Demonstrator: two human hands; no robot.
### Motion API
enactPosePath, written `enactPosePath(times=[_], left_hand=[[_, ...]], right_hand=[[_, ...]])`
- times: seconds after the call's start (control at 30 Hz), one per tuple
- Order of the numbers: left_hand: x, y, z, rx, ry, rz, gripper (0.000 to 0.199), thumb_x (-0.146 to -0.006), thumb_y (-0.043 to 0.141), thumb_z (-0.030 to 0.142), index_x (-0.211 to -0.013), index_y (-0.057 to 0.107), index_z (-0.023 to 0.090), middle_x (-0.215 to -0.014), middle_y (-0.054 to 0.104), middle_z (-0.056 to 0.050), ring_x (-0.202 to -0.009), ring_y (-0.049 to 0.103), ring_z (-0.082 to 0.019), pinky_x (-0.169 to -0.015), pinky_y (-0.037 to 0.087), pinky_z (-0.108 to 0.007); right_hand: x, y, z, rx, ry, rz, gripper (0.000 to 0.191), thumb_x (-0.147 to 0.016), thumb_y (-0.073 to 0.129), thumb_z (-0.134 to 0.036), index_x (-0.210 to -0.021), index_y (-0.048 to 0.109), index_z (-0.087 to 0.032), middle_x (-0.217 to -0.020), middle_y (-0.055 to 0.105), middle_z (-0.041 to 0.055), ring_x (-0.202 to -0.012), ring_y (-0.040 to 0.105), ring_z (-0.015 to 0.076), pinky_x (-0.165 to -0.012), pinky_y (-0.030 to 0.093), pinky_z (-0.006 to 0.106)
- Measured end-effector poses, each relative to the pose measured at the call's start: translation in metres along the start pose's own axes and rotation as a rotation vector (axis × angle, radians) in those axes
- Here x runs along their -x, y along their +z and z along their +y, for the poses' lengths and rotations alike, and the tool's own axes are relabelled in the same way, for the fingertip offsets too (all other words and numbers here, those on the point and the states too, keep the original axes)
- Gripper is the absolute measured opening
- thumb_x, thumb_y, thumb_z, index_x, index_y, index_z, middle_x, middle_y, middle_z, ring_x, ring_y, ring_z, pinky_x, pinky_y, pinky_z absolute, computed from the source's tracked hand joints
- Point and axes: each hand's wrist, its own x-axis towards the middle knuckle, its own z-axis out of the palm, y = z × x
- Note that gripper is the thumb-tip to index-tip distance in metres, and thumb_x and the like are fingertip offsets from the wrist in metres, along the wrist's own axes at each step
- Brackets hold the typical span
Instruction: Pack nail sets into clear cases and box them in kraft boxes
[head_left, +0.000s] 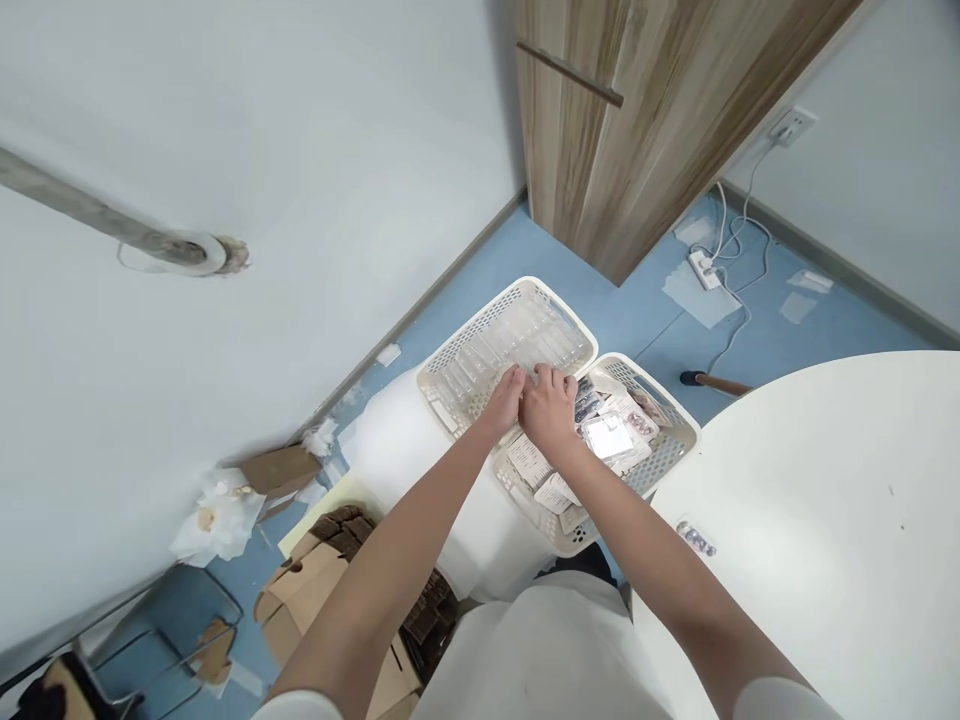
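Note:
My left hand [504,400] and my right hand [548,405] are close together over the place where two white plastic baskets meet. Their fingers are bent and closed, and anything between them is too small or hidden to make out. Clear plastic pieces lie in rows in the left basket [451,343], beyond my left hand. The right basket [679,455], under my right wrist, holds several printed cards and small packets, with a clear square case [608,437] on top.
A round white table [817,520] is at the right, with a small packet of beads [696,538] on it. Cardboard boxes [300,590] stand at lower left. Behind are a wooden cabinet [585,150] and a power strip [703,270] on the blue floor.

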Motion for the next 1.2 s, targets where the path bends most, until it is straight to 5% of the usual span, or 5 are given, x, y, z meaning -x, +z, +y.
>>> enactPosePath(times=[0.27,0.43,0.6,0.87,1.2], left_hand=[[0.004,-0.002,0.0,0.309,-0.141,-0.051,0.045,-0.075,0.045,0.057,-0.093,0.057,0.017,-0.086,0.062,-0.002,-0.094,0.055,-0.017,-0.086,0.038,-0.027],[0.017,0.002,0.012,0.236,-0.105,-0.088,0.051,-0.077,0.041,0.06,-0.103,0.056,0.019,-0.107,0.06,-0.005,-0.107,0.05,-0.019,-0.092,0.035,-0.03],[0.055,0.003,0.021,0.042,0.176,0.154,0.055,-0.078,0.049,0.05,-0.123,0.04,0.022,-0.136,0.034,-0.008,-0.124,0.032,-0.021,-0.097,0.03,-0.031],[0.179,-0.007,0.006,0.053,0.207,-0.145,0.063,-0.07,0.059,0.047,-0.123,0.038,0.022,-0.113,0.056,-0.012,-0.094,0.059,-0.021,-0.081,0.042,-0.036],[0.302,0.05,-0.062,0.071,0.204,-0.493,0.048,-0.063,0.069,0.035,-0.104,0.054,0.016,-0.098,0.063,-0.009,-0.075,0.062,-0.016,-0.066,0.047,-0.028]], right_hand=[[0.002,0.011,-0.018,-0.036,0.032,-0.069,0.029,-0.082,0.038,-0.014,-0.104,0.057,-0.013,-0.103,0.05,0.0156,-0.095,0.041,0.0251,-0.082,0.024,0.038],[-0.001,0.006,-0.021,-0.067,0.095,-0.081,0.029,-0.081,0.041,-0.015,-0.105,0.057,-0.014,-0.105,0.052,0.0161,-0.098,0.043,0.0262,-0.083,0.026,0.039],[0.025,-0.019,-0.007,-0.453,0.086,0.076,0.034,-0.074,0.053,-0.022,-0.107,0.059,-0.02,-0.122,0.047,0.011,-0.106,0.044,0.0243,-0.086,0.033,0.038],[0.172,-0.051,-0.004,-1.336,0.183,0.282,0.024,-0.066,0.063,-0.031,-0.088,0.066,-0.023,-0.11,0.06,0.006,-0.089,0.057,0.0187,-0.077,0.044,0.034],[0.377,-0.017,-0.014,-1.499,0.335,0.569,0.023,-0.064,0.067,-0.036,-0.08,0.06,-0.021,-0.112,0.058,0.0075,-0.092,0.057,0.0206,-0.076,0.046,0.036]])
